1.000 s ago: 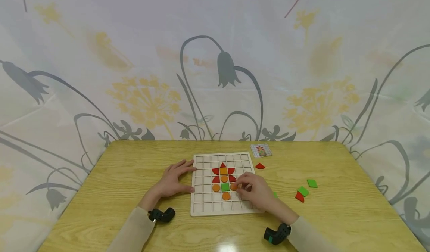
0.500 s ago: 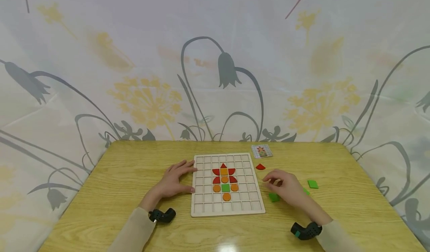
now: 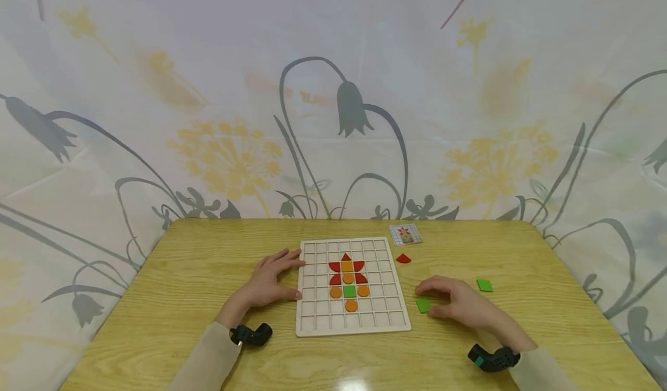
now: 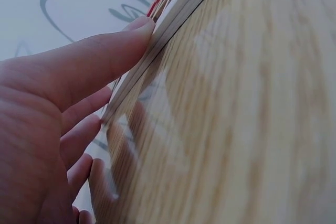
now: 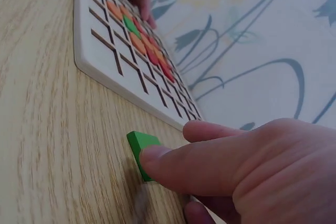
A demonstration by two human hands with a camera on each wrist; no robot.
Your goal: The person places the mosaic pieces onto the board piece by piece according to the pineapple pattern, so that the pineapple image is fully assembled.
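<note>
The left hand (image 3: 267, 279) rests at the left edge of a white gridded board (image 3: 315, 323), its thumb (image 4: 113, 59) against the rim and its fingers spread. Set in the board are a green square (image 3: 350, 291), several orange circles (image 3: 351, 305), an orange square (image 3: 347, 266) and several red pieces (image 3: 359, 279). To the right, the right hand (image 3: 461, 305) is low over the table, its thumb at the side of a green tile (image 3: 422, 306). In the right wrist view the thumb tip overlaps that green tile (image 5: 137, 148). The other fingers arch apart from the tile.
A pattern card (image 3: 405, 234) lies beyond the board's far right corner, with a red piece (image 3: 403, 258) nearer. Another green tile (image 3: 484, 285) lies past the right hand. Behind the wooden table (image 3: 219, 234) hangs a flower-printed cloth (image 3: 333, 176).
The right hand has left the orange circle at the board's right side and moved right, then down beside the green tile. It now covers the red and green pieces seen there earlier. The left hand stays put.
</note>
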